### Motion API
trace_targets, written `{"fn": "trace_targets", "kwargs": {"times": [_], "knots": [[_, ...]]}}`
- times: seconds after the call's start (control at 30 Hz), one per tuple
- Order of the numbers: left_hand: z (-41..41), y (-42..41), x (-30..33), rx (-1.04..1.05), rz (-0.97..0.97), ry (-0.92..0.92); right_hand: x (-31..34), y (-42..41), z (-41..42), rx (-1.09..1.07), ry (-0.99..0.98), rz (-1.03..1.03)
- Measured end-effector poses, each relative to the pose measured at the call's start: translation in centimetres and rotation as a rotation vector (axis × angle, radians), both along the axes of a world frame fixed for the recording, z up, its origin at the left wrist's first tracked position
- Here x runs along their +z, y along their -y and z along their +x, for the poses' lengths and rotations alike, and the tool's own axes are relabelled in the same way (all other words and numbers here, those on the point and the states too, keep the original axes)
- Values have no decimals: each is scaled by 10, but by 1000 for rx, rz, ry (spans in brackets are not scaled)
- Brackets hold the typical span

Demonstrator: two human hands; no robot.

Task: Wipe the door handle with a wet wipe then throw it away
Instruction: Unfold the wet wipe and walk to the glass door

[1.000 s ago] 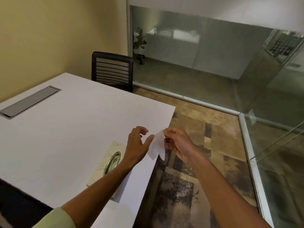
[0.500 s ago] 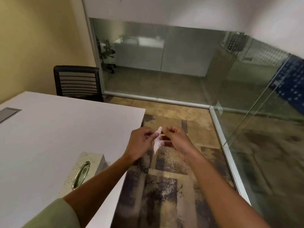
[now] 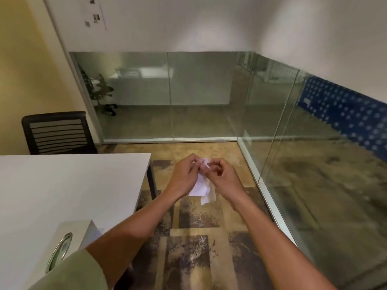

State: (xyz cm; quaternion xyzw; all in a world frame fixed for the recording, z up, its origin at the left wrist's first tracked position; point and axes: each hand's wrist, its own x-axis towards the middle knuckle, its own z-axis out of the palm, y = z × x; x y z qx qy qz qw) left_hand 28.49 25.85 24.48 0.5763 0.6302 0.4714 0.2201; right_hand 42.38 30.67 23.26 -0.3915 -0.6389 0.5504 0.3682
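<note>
Both hands, left [image 3: 184,176] and right [image 3: 222,176], pinch the wipe [image 3: 202,188] at its top, sheet dangling straight down between them, no door handle in sight.

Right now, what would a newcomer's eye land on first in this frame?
Centre frame, the left hand and right hand pinch a white wet wipe above patterned carpet. A white table fills the left, and glass walls enclose the corner beyond.

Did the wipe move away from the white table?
Yes. The wet wipe, pinched by the left hand and right hand, was over the white table's corner before; now it hangs right of it, above the floor.
</note>
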Motion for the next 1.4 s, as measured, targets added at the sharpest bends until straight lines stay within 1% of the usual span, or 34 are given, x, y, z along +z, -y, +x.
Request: {"fn": "trace_targets", "kwargs": {"times": [0.07, 0.13, 0.23, 0.3, 0.4, 0.47, 0.53, 0.57, 0.63, 0.73, 0.83, 0.87, 1.03, 1.1, 1.2, 1.23, 1.27, 1.3, 1.4], "knots": [[21, -7, 5, -23, 4, -26, 1, -7, 25, -34, -1, 35], [39, -16, 9, -62, 15, -54, 1, -14, 49, -68, -14, 24], [69, -30, 15, -153, 25, -141, -1, -20, 93, -111, -30, 25], [87, -41, 19, -215, 34, -213, -1, -21, 119, -195, -4, 40], [113, -58, 25, -280, 52, -314, -2, -25, 149, -393, 27, 54], [134, -68, 29, -322, 65, -385, 1, -24, 164, -509, -45, 103], [156, -80, 34, -388, 63, -413, 1, -22, 178, -493, -103, 162], [164, -85, 35, -419, 49, -409, 0, -23, 184, -462, -92, 177], [180, -95, 39, -492, 9, -378, -2, -28, 194, -388, -75, 126], [199, -112, 42, -618, -45, -325, -9, -39, 215, -319, -114, 59], [209, -135, 46, -708, -54, -322, -17, -45, 230, -356, -62, 61], [212, -146, 46, -735, -51, -329, -19, -47, 235, -387, -72, 40], [233, -207, 46, -884, -65, -344, -14, -64, 261, -483, -222, -118], [239, -231, 48, -953, -132, -337, -9, -72, 269, -505, -308, -178], [248, -267, 45, -1141, -230, -413, -4, -87, 279, -574, -434, -206], [251, -275, 42, -1172, -255, -409, -2, -90, 282, -598, -468, -213], [255, -282, 39, -1195, -294, -350, 0, -93, 285, -632, -509, -218], [260, -289, 35, -1218, -358, -227, 0, -96, 288, -677, -546, -219], [282, -299, 15, -1275, -655, 382, 1, -99, 295, -808, -590, -201]]}}
